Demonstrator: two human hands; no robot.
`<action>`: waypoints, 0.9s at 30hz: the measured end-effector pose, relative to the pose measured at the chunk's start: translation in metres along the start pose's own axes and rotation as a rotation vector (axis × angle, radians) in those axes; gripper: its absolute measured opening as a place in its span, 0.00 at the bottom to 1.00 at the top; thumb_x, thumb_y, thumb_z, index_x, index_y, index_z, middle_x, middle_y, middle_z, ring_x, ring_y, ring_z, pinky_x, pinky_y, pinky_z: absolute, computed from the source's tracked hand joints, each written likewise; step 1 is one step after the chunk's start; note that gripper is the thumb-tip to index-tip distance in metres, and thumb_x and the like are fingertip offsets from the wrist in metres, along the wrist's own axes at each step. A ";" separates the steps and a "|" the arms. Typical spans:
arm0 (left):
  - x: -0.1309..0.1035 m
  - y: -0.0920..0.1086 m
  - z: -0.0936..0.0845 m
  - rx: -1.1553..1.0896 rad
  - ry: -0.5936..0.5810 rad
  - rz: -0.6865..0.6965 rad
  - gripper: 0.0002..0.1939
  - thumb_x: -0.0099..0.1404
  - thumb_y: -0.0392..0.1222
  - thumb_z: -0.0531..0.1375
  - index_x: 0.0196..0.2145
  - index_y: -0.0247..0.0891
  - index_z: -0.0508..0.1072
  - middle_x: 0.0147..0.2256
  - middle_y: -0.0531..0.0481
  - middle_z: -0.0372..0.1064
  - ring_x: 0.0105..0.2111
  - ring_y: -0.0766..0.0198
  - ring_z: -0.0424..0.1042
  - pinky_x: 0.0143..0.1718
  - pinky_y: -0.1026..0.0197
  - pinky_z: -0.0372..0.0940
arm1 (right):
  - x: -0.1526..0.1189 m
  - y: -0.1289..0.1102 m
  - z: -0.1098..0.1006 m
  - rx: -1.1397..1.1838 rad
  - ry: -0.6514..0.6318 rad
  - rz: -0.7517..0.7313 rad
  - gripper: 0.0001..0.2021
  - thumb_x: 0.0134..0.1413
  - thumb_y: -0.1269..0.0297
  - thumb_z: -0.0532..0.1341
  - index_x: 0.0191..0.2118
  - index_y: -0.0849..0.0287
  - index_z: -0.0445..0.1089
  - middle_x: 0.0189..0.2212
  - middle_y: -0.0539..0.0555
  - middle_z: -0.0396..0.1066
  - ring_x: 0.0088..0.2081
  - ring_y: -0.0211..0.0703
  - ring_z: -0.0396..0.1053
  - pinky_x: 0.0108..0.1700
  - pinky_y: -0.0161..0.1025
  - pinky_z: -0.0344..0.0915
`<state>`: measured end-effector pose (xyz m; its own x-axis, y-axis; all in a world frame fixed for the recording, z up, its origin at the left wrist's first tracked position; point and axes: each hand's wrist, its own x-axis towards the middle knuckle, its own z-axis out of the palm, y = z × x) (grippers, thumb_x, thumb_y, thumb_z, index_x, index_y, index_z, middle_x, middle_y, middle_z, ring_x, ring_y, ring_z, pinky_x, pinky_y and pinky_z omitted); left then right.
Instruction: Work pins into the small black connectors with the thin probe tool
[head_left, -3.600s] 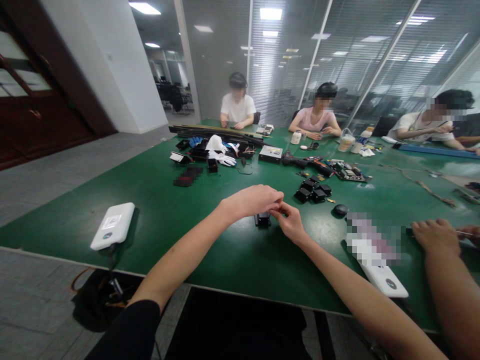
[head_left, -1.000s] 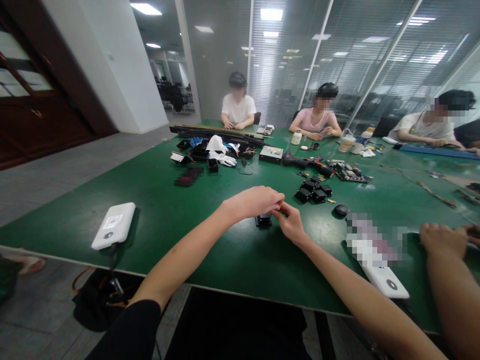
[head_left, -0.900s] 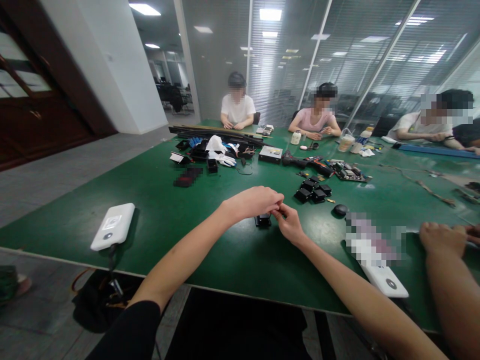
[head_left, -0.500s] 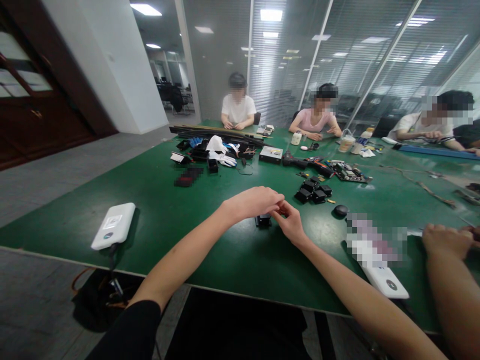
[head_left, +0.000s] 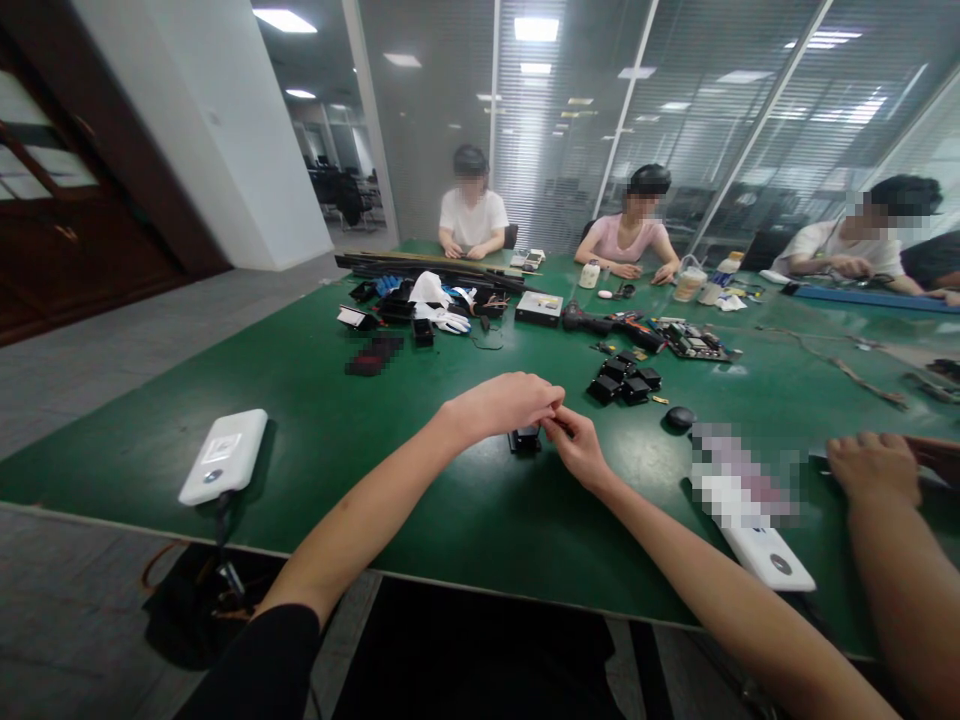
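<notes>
My left hand (head_left: 508,405) reaches across the middle of the table, its fingertips pinched together and meeting those of my right hand (head_left: 576,446). Whatever the two hands pinch between them is too small or too hidden to name. Under my left hand, a small black box-like part (head_left: 524,440) rests on the green tabletop, its upper side partly covered by the hand. Beyond my right hand lies a cluster of similar black box-like parts (head_left: 624,379).
A white power bank (head_left: 225,455) with a cable lies left; another (head_left: 766,552) lies right, near a co-worker's hand (head_left: 876,470). A black mouse-like object (head_left: 679,419), circuit board (head_left: 694,341), power drill (head_left: 611,326), metal drive box (head_left: 538,307) and gloves (head_left: 446,319) lie farther back. Several people sit around the table.
My hands stay together in nearly the same pose, with only slight finger movement. The co-worker's hand at the right has shifted a little left. The whole view has drifted slightly.
</notes>
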<state>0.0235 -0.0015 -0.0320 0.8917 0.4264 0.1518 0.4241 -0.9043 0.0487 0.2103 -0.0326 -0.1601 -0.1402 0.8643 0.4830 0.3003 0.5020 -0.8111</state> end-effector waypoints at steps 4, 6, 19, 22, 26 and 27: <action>-0.001 0.000 -0.002 0.012 -0.013 -0.015 0.09 0.74 0.42 0.55 0.44 0.36 0.73 0.41 0.44 0.77 0.41 0.56 0.77 0.37 0.60 0.63 | 0.001 0.006 0.002 0.021 0.040 0.018 0.12 0.60 0.52 0.66 0.40 0.56 0.74 0.35 0.53 0.73 0.34 0.44 0.69 0.38 0.40 0.68; -0.001 0.000 -0.002 0.012 -0.019 -0.009 0.09 0.74 0.42 0.55 0.44 0.37 0.73 0.42 0.44 0.77 0.41 0.57 0.77 0.38 0.61 0.63 | 0.002 0.011 0.003 0.022 0.063 0.036 0.13 0.58 0.52 0.68 0.37 0.57 0.73 0.33 0.52 0.73 0.33 0.43 0.68 0.38 0.40 0.68; -0.001 -0.002 0.001 -0.019 0.002 -0.006 0.09 0.74 0.42 0.55 0.42 0.37 0.73 0.40 0.45 0.77 0.40 0.57 0.77 0.38 0.61 0.63 | 0.001 0.007 -0.005 0.057 -0.026 0.061 0.14 0.65 0.52 0.60 0.36 0.58 0.74 0.26 0.50 0.67 0.30 0.41 0.64 0.33 0.37 0.61; -0.001 -0.001 -0.001 -0.017 0.004 0.001 0.09 0.74 0.42 0.54 0.42 0.37 0.73 0.41 0.45 0.77 0.42 0.56 0.76 0.40 0.60 0.63 | 0.003 0.006 -0.007 0.101 0.019 0.074 0.16 0.67 0.50 0.58 0.34 0.57 0.71 0.25 0.49 0.64 0.29 0.40 0.61 0.32 0.36 0.59; -0.002 0.000 -0.002 -0.010 0.005 0.007 0.10 0.75 0.43 0.54 0.42 0.36 0.73 0.42 0.44 0.77 0.42 0.56 0.77 0.39 0.59 0.64 | 0.006 0.008 -0.006 0.093 0.083 0.083 0.19 0.68 0.48 0.55 0.32 0.56 0.67 0.25 0.48 0.62 0.27 0.39 0.59 0.31 0.36 0.59; -0.002 0.000 -0.003 -0.007 0.006 0.005 0.10 0.75 0.43 0.54 0.42 0.36 0.73 0.42 0.44 0.77 0.42 0.56 0.77 0.39 0.59 0.63 | 0.007 0.008 -0.006 0.085 0.081 0.083 0.20 0.68 0.48 0.55 0.31 0.56 0.66 0.25 0.49 0.62 0.27 0.39 0.59 0.31 0.36 0.58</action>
<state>0.0210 -0.0027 -0.0298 0.8930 0.4215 0.1577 0.4183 -0.9067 0.0545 0.2173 -0.0229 -0.1617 -0.0400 0.8994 0.4352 0.2264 0.4324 -0.8728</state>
